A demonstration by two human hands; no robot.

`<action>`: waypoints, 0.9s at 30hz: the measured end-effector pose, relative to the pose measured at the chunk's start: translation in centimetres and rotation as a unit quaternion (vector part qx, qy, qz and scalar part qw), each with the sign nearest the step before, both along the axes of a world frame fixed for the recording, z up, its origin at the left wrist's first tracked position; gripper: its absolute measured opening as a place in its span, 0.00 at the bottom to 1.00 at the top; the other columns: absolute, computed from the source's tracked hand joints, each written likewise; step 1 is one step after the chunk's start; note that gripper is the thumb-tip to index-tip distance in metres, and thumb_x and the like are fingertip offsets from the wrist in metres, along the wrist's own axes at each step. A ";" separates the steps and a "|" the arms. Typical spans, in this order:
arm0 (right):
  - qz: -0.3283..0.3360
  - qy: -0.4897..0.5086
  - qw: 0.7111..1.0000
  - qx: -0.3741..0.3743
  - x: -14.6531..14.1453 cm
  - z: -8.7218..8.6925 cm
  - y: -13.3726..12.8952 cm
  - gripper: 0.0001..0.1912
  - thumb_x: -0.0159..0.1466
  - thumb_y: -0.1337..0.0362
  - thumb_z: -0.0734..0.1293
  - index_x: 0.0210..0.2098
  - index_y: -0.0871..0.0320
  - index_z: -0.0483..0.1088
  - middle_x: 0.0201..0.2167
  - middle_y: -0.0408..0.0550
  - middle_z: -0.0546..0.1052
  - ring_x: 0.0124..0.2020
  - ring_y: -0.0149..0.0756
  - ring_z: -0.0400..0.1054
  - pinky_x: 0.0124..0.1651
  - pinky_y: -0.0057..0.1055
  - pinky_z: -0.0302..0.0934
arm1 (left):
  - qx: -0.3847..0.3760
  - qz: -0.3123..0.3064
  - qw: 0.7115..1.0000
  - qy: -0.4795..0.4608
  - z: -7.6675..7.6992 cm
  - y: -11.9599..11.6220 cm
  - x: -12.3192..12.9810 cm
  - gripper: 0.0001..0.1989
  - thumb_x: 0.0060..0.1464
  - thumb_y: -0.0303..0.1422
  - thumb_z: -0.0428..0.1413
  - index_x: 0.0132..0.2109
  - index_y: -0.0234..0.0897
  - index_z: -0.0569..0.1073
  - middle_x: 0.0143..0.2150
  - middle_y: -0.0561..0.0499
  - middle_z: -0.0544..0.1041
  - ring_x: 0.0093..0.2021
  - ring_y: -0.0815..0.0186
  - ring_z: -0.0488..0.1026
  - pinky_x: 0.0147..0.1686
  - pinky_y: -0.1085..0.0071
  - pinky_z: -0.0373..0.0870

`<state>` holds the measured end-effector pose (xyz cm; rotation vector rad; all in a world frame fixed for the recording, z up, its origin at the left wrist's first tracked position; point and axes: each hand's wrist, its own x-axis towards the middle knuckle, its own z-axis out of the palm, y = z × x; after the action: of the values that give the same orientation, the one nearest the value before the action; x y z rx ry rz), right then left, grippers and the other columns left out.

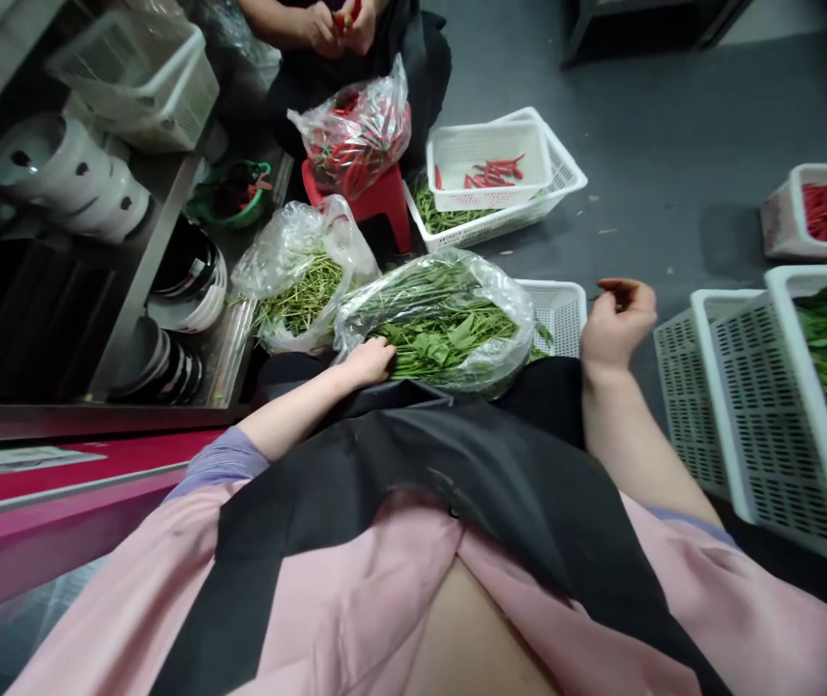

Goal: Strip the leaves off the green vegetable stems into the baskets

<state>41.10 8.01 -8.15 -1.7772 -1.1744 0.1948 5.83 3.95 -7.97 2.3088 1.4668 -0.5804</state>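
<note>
A clear plastic bag point(511, 372) full of leafy green stems point(449, 338) lies across my lap. My left hand point(369, 362) rests at the bag's left front edge, its fingers on the stems; whether they grip any is hidden. To the right of the bag, my right hand point(617, 319) is raised with its fingers curled inward. Something thin and dark seems to be between those fingers, too small to name. Behind the bag's right side stands a white perforated basket point(562, 314).
Another plastic bag of stems point(304, 295) sits left. Beyond are a bag of red chilies point(355, 145) on a red stool point(384, 208), white baskets point(565, 174) and a person's hands point(340, 27). Greens in a basket point(794, 387) stand right, near a chili tub point(782, 217). A metal shelf point(159, 242) borders the left.
</note>
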 end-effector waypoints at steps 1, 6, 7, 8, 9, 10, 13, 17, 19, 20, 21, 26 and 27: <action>0.040 -0.039 0.997 0.049 -1.4 1.0 -1.7 0.14 0.60 0.73 0.55 0.38 0.65 0.70 0.39 0.62 0.73 0.42 0.38 0.68 0.44 0.34 0.62 | 0.001 -0.003 1.000 0.000 0.1 -0.2 -0.1 0.17 0.51 0.32 0.55 0.49 0.34 0.71 0.50 0.39 0.69 0.52 0.54 0.69 0.47 0.63 0.70; 0.492 -0.248 0.834 -0.017 -8.8 2.5 -6.4 0.13 0.62 0.69 0.57 0.39 0.60 0.72 0.38 0.57 0.75 0.45 0.40 0.67 0.50 0.36 0.57 | 0.000 -0.002 1.000 0.007 0.0 -1.0 -0.2 0.19 0.51 0.35 0.57 0.50 0.35 0.69 0.52 0.38 0.68 0.53 0.52 0.69 0.47 0.61 0.70; 0.556 -0.289 0.777 -0.066 -9.9 2.1 -6.7 0.13 0.63 0.69 0.57 0.39 0.60 0.72 0.37 0.56 0.75 0.43 0.40 0.67 0.48 0.35 0.56 | -0.006 0.005 1.000 0.006 -0.1 -1.1 -0.2 0.20 0.51 0.36 0.57 0.51 0.35 0.68 0.52 0.38 0.68 0.52 0.52 0.70 0.47 0.62 0.70; 0.594 -0.325 0.728 -0.109 -10.8 1.7 -6.9 0.13 0.64 0.68 0.57 0.39 0.60 0.72 0.36 0.56 0.76 0.41 0.40 0.67 0.45 0.34 0.55 | -0.010 0.013 1.000 0.004 -0.2 -1.2 -0.2 0.21 0.51 0.36 0.58 0.51 0.35 0.68 0.53 0.39 0.68 0.52 0.53 0.70 0.47 0.62 0.70; 0.611 -0.354 0.693 -0.144 -11.3 1.3 -7.0 0.13 0.65 0.68 0.56 0.40 0.61 0.72 0.35 0.56 0.76 0.39 0.40 0.67 0.43 0.34 0.54 | -0.009 0.022 1.000 0.001 -0.4 -1.3 -0.3 0.22 0.50 0.36 0.58 0.52 0.36 0.67 0.53 0.39 0.68 0.51 0.54 0.71 0.46 0.63 0.70; 0.615 -0.377 0.670 -0.175 -11.6 0.9 -7.2 0.14 0.66 0.67 0.56 0.40 0.62 0.72 0.35 0.56 0.76 0.38 0.40 0.68 0.41 0.33 0.53 | -0.005 0.029 1.000 -0.002 -0.5 -1.4 -0.3 0.22 0.50 0.36 0.58 0.52 0.37 0.66 0.54 0.40 0.68 0.50 0.54 0.72 0.46 0.63 0.70; 0.604 -0.397 0.645 -0.248 -11.2 0.3 -8.1 0.15 0.67 0.64 0.56 0.42 0.64 0.72 0.35 0.57 0.75 0.37 0.40 0.68 0.36 0.32 0.51 | 0.014 0.028 0.999 -0.009 -0.9 -1.7 -0.6 0.20 0.51 0.35 0.57 0.52 0.37 0.67 0.53 0.40 0.69 0.50 0.55 0.72 0.47 0.63 0.70; 0.594 -0.378 0.647 -0.292 -10.3 0.8 -9.3 0.15 0.68 0.62 0.56 0.44 0.63 0.70 0.37 0.57 0.75 0.37 0.40 0.68 0.34 0.31 0.50 | 0.032 0.007 0.999 -0.013 -1.4 -1.9 -0.5 0.19 0.51 0.34 0.57 0.50 0.34 0.68 0.52 0.38 0.70 0.54 0.53 0.69 0.51 0.62 0.67; 0.595 -0.379 0.647 -0.289 -10.3 1.0 -9.6 0.15 0.68 0.62 0.56 0.43 0.63 0.70 0.36 0.57 0.75 0.36 0.39 0.68 0.34 0.31 0.50 | 0.034 0.008 0.999 -0.013 -1.4 -1.8 -0.3 0.20 0.50 0.33 0.57 0.50 0.33 0.68 0.52 0.37 0.71 0.53 0.53 0.69 0.51 0.62 0.67; 0.596 -0.379 0.648 -0.285 -10.3 1.1 -9.7 0.14 0.68 0.62 0.56 0.43 0.63 0.70 0.36 0.57 0.74 0.36 0.38 0.67 0.34 0.30 0.50 | 0.033 0.010 0.999 -0.016 -1.3 -1.7 -0.1 0.20 0.49 0.33 0.57 0.50 0.32 0.69 0.51 0.37 0.71 0.53 0.52 0.70 0.50 0.61 0.68; 0.595 -0.378 0.650 -0.282 -10.3 1.2 -9.7 0.14 0.68 0.62 0.56 0.42 0.63 0.70 0.36 0.57 0.74 0.36 0.38 0.67 0.34 0.30 0.50 | 0.034 0.014 0.999 -0.023 -1.2 -1.6 0.0 0.19 0.49 0.33 0.57 0.49 0.32 0.69 0.50 0.37 0.72 0.52 0.52 0.70 0.50 0.61 0.68; 0.580 -0.353 0.677 -0.282 -10.0 0.9 -9.9 0.12 0.68 0.64 0.57 0.40 0.63 0.69 0.35 0.57 0.74 0.36 0.37 0.67 0.35 0.29 0.51 | 0.016 0.067 0.995 -0.073 0.2 -0.3 0.0 0.14 0.49 0.33 0.54 0.44 0.34 0.72 0.44 0.38 0.76 0.45 0.52 0.74 0.43 0.63 0.70; 0.577 -0.352 0.681 -0.282 -10.0 0.9 -10.0 0.12 0.68 0.64 0.57 0.40 0.63 0.69 0.35 0.57 0.74 0.36 0.37 0.67 0.35 0.30 0.51 | 0.009 0.079 0.993 -0.085 0.7 0.0 0.0 0.14 0.49 0.33 0.54 0.43 0.35 0.73 0.43 0.39 0.77 0.43 0.53 0.75 0.42 0.64 0.70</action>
<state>31.13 -2.00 -7.22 -1.2788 -2.9927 0.7044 5.80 3.96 -7.26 2.1697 1.5595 -0.3200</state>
